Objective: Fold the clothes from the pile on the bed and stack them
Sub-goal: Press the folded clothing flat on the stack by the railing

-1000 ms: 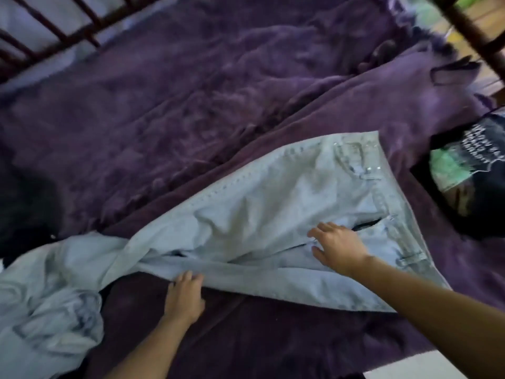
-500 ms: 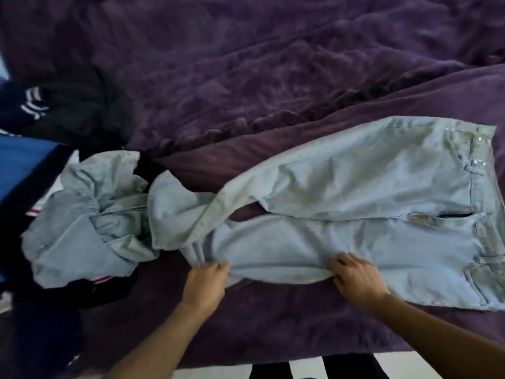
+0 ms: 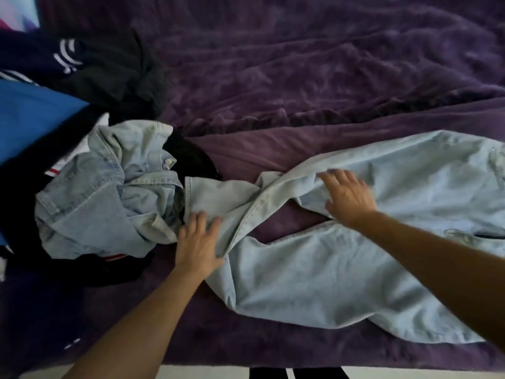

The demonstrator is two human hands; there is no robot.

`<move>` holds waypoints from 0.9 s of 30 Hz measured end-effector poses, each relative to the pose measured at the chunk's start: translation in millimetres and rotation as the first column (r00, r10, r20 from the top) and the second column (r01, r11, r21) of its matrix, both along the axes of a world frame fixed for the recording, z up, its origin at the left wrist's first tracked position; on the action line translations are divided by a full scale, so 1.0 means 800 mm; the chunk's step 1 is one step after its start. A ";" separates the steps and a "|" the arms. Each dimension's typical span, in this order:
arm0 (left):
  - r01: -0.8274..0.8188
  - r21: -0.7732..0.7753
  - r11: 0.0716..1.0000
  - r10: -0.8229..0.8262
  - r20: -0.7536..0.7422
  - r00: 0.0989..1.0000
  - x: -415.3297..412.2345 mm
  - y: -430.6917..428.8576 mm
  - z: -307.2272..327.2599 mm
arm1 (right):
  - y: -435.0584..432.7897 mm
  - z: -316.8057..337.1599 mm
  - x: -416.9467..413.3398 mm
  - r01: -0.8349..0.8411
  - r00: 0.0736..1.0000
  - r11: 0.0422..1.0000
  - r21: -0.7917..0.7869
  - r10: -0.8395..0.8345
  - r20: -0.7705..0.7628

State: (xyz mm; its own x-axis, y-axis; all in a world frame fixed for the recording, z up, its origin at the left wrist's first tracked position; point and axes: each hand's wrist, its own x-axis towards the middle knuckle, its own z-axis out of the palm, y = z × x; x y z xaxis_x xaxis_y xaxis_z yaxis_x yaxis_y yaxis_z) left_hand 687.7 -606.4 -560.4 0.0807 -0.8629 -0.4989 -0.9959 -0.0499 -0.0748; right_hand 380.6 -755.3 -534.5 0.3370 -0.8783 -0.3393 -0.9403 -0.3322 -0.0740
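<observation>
1. Your left grip (image 3: 198,242) lies flat with its fingers straight and close together. It presses down on the light-blue jeans (image 3: 328,274) where the two legs cross.
2. Your right grip (image 3: 348,198) is spread wide, palm down on the far leg of the jeans. It clasps nothing, and its fingertips are blurred.
3. The jeans lie on the purple blanket (image 3: 300,77) covering the bed. They run from your left grip off to the right, past your right grip, and the waist end leaves the picture's edge. A wedge of blanket shows between the legs, between your two grips.
4. Just beside your left grip, on its left, sits a crumpled denim jacket (image 3: 95,209). One metal button (image 3: 170,161) shows on it, too small to read any stamp.
5. Well left of that grip and beyond the jacket is the pile (image 3: 90,86). It includes a blue garment (image 3: 32,119) and a dark garment with white curved stripes (image 3: 67,57). The mark is too blurred to read as a brand.
6. A red-and-white striped edge (image 3: 116,257) peeks from under the jacket, left of your left wrist.
</observation>
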 end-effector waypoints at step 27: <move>0.167 0.040 0.985 -0.167 0.013 0.986 -0.012 -0.045 -0.017 | -0.126 0.077 -0.029 0.291 0.770 0.860 0.420 -0.471 0.431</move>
State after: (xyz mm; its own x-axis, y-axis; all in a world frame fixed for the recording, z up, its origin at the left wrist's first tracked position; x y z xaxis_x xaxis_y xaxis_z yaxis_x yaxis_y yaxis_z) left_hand 677.8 -642.8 -574.1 -0.0548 -0.8450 -0.5319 -0.9887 0.1204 -0.0894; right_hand 357.6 -856.4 -473.0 0.1962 -0.8468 -0.4944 -0.7784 0.1721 -0.6037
